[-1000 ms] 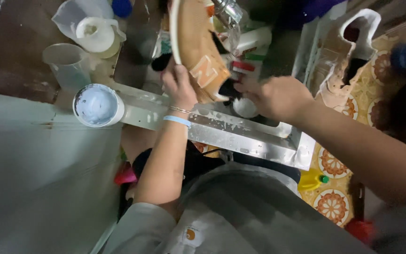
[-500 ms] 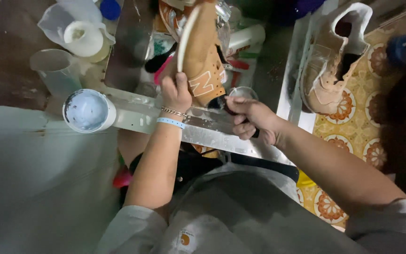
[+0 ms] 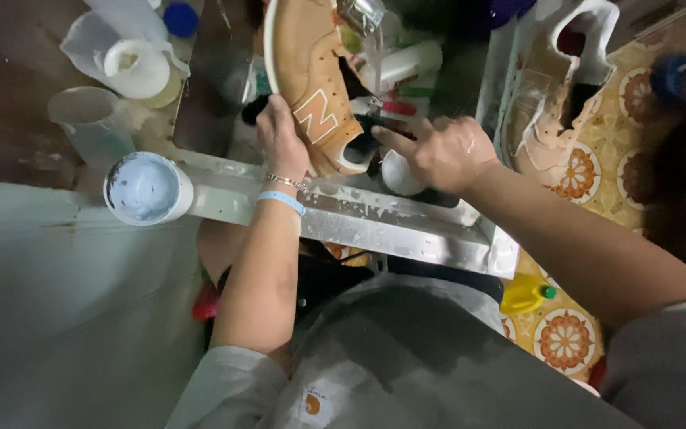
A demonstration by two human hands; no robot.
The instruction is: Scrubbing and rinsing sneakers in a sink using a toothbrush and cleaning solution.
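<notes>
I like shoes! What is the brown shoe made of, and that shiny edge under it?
The shoe looks like tan suede or soft leather: matte, stitched panels, with a white rubbery sole. The edge looks like bare metal, probably steel: grey, shiny, splashed white.

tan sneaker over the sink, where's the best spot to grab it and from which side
Grip the tan sneaker across its midsection, coming from its left edge, much as the left hand does now. It is held nearly on end with the heel opening low and the white sole rim facing left, so fingers can wrap the side there. The right hand is at the heel.
</notes>
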